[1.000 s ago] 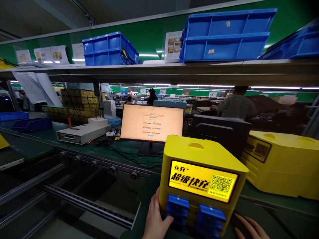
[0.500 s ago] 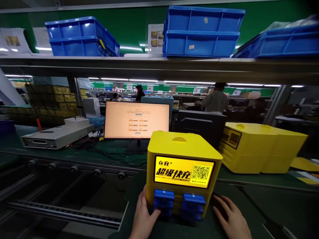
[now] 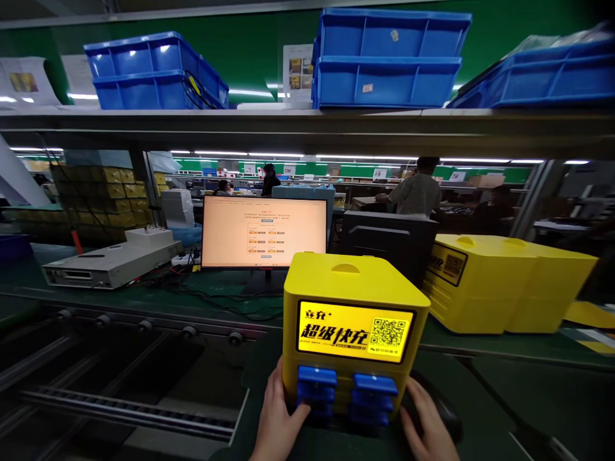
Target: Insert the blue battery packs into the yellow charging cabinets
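A yellow power bank station (image 3: 355,282) stands upright before me, with a lit front panel showing black lettering and a QR code. Two stacks of blue power banks (image 3: 317,387) stick out of its lower front. My left hand (image 3: 278,413) grips the lower left side, its thumb by the left stack and its other fingers partly hidden along the side wall. On the opposite side, my right hand (image 3: 425,422) presses its fingers against the lower right wall. A dark rounded object (image 3: 446,413), resembling a computer mouse, lies just right of that hand.
Behind the station stand a monitor (image 3: 264,230) and a black case (image 3: 384,246). More yellow stations (image 3: 485,282) sit at right. A grey instrument (image 3: 110,259) and a roller track (image 3: 129,410) are at left. Blue bins (image 3: 389,83) line the shelf above; a person (image 3: 418,189) stands beyond.
My right hand has moved left from the table onto the station's right side, uncovering the dark rounded object. My left hand and the station stay nearly in place.
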Demonstrator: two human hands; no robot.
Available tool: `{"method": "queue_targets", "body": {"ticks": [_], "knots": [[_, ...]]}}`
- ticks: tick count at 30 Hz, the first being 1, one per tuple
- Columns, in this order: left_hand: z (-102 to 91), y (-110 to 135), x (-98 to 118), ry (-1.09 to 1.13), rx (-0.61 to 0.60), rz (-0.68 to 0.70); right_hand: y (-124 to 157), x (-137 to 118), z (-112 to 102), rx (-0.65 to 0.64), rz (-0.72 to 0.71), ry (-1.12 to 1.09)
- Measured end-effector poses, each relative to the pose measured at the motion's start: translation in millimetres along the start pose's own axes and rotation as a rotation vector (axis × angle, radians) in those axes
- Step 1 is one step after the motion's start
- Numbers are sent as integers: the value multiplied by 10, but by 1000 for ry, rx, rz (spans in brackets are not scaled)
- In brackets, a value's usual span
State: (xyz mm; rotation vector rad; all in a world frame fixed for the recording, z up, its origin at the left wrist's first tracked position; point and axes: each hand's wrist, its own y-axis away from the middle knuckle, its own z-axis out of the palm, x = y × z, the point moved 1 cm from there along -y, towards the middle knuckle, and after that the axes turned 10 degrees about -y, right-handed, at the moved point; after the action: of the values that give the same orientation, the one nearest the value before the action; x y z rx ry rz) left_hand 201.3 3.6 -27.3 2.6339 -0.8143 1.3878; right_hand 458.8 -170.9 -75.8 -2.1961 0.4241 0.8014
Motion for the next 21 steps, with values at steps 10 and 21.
{"method": "queue_targets", "body": {"ticks": [10,21], "knots": [[-12,28,7,19,3,15,6,-53,124,-200,305,-229],[30,66,-29,49,50,39,-27,16,104,-211,259,-197]]}}
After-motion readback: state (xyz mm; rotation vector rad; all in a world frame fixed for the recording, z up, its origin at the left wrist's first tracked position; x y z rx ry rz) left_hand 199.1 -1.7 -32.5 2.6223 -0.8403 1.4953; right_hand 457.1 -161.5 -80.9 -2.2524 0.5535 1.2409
